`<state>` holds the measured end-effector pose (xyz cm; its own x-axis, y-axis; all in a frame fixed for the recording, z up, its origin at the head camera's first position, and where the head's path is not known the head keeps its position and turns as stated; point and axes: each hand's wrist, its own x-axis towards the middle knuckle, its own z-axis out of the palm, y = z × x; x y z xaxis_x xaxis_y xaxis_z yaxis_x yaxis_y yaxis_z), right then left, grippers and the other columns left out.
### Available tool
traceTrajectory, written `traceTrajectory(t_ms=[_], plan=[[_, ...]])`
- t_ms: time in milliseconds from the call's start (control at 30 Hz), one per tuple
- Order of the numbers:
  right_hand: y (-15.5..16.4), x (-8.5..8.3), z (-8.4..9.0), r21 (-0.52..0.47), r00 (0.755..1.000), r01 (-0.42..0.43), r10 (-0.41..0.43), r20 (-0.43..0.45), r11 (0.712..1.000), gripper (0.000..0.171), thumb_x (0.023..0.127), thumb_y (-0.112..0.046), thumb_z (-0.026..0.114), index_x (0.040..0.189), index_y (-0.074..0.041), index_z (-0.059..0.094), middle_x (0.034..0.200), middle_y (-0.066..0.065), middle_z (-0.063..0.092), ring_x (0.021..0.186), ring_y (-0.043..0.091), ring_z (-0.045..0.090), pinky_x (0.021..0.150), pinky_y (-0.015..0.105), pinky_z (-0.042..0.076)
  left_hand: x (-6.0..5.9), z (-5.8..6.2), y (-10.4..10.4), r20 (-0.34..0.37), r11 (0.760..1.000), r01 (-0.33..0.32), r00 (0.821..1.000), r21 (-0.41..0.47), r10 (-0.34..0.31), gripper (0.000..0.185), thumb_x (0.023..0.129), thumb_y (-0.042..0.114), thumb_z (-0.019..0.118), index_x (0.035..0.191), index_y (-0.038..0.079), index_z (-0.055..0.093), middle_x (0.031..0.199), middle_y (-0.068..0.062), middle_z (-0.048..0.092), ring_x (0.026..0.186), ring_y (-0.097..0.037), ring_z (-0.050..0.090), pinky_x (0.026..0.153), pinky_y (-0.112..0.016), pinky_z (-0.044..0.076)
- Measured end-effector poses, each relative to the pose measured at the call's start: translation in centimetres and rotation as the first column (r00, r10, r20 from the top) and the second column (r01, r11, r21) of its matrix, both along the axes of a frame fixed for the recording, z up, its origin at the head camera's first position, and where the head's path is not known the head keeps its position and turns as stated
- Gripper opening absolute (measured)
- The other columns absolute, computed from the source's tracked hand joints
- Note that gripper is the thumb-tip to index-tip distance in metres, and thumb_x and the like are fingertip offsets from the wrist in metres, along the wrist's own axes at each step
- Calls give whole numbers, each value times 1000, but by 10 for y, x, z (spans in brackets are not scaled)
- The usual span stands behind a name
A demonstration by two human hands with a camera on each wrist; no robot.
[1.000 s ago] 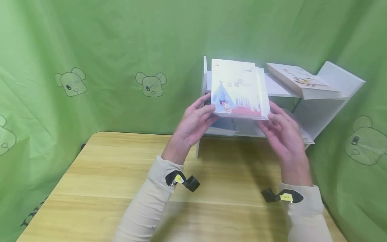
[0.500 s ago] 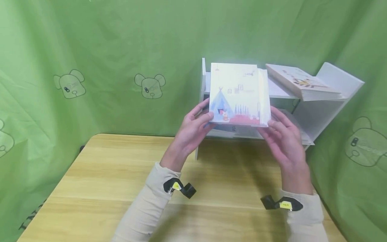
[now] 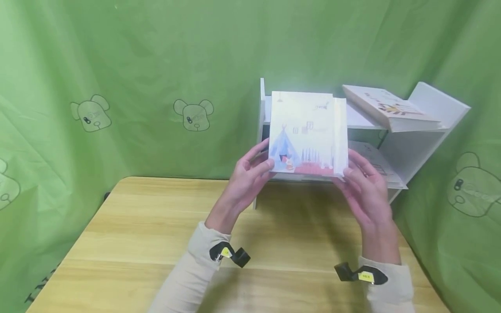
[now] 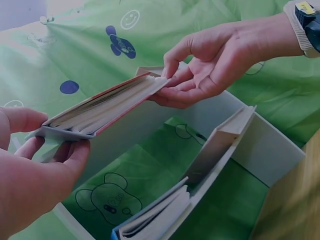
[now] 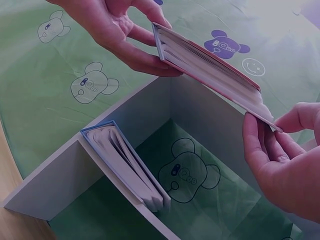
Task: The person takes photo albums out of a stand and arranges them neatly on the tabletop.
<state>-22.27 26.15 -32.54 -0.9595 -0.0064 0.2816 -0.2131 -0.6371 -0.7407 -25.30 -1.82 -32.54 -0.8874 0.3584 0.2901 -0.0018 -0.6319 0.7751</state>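
A white book [image 3: 305, 130] with a blue tent and a pink rug printed on its cover is held up in front of a white shelf unit. My left hand [image 3: 248, 180] grips its left lower corner, thumb on the cover and fingers behind. At the opposite lower corner my right hand [image 3: 368, 184] pinches the book the same way. Both wrist views show the book's page edges [image 4: 105, 107] between the two hands, above the shelf unit. A blue-edged book [image 5: 127, 165] lies on the lower shelf, hidden behind the held book in the head view.
The white shelf unit [image 3: 416, 145] stands at the table's back right. One thick book [image 3: 395, 106] lies on its upper board, and another book [image 3: 373, 161] lies on the lower board. Green cloth [image 3: 148, 56] hangs behind the wooden table [image 3: 156, 230].
Both hands have lowered the book, and its cover faces the head camera more squarely. It now covers the blue book on the lower shelf, which showed beneath it before.
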Motion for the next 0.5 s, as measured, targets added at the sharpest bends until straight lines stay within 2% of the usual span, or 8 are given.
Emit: traceTrajectory(t_ms=[267,500], plan=[[-1,4,-10,-1,999,-14,14,-37,1000,49,97,20,48,143,3,53,143,19,57,123,29,62,103,39,54,5,-14,-5,-31,1000,0,1000,-20,0,62,97,-5,56,155,13,44,148,-20,47,133,-34,51,115,-38,44],[-2,8,-17,82,998,18,-12,-68,996,45,97,19,48,138,4,55,137,20,62,118,28,65,98,37,58,9,-24,-8,-61,1000,-6,998,-20,4,62,98,-7,54,156,11,41,150,-20,44,135,-35,49,117,-40,42]])
